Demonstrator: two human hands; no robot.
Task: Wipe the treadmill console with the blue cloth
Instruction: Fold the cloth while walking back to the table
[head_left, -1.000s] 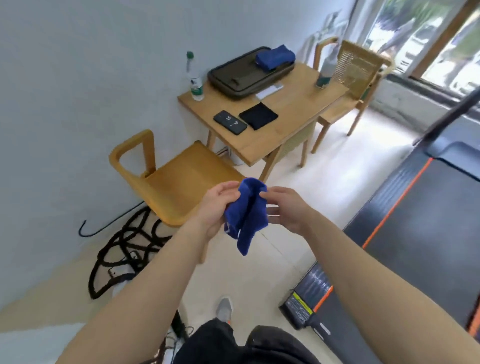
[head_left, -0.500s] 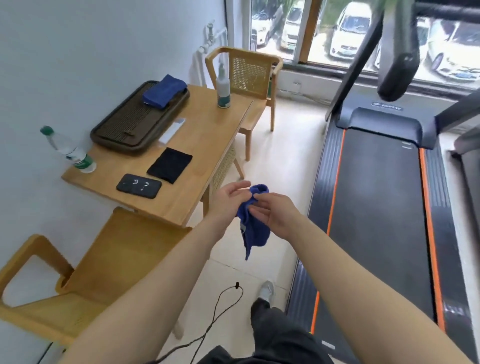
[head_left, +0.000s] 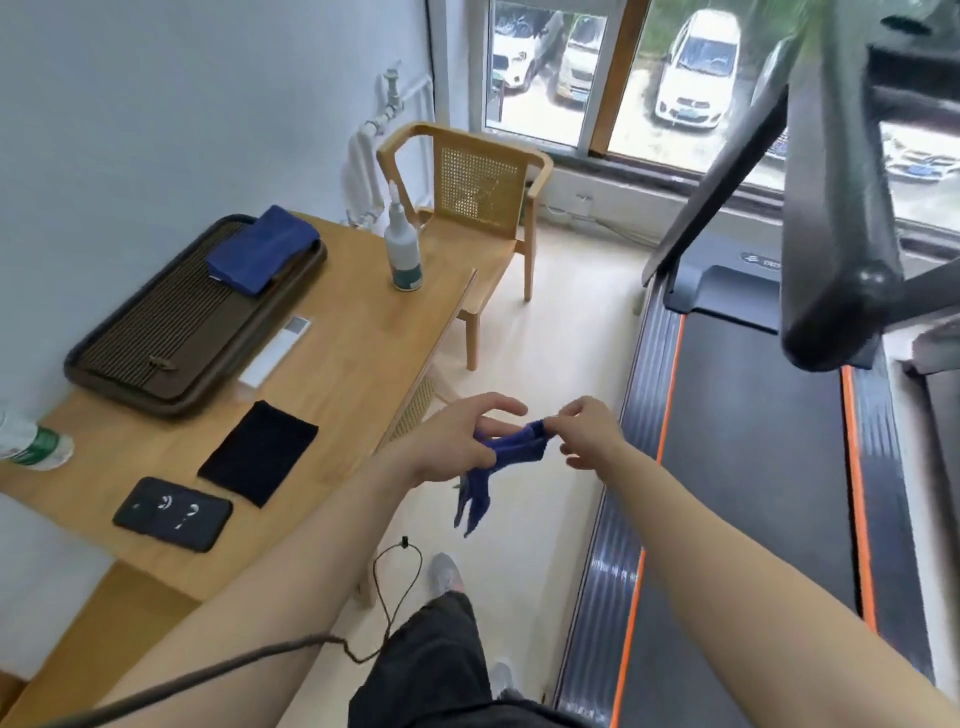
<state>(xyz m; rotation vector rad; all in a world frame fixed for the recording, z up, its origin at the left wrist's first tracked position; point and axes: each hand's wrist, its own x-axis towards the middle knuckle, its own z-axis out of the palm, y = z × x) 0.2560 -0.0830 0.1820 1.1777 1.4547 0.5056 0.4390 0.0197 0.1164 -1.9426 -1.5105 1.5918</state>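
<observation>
Far out to the left of my left hand (head_left: 457, 441) I see a plastic water bottle (head_left: 32, 446) lying at the edge of the wooden table (head_left: 353, 358), and beyond it a dark slatted tray (head_left: 171, 332) with a folded blue towel (head_left: 262, 249) resting on its far end. Nearer the hand, still on its left, lie a black phone (head_left: 172, 513) and a flat black cloth (head_left: 258, 452), with a white remote (head_left: 275, 351) just beside the tray and a spray bottle (head_left: 402, 249) standing upright farther back by the wooden chair (head_left: 483, 192). My left hand is held out in the air over the floor, thumb and fingers closed on one end of the blue cloth (head_left: 498, 467), with the index finger stretched loose above it. The cloth is bunched between both hands and its free tail hangs down below the left one. Just to the right, my right hand (head_left: 589, 436) pinches the other end of the cloth between thumb and fingertips, the remaining fingers curled. To the right of that hand runs the treadmill belt (head_left: 748, 467) with its orange side stripes, and above and beyond it a dark handlebar (head_left: 836, 218) crosses the frame; the console itself I cannot make out clearly.
</observation>
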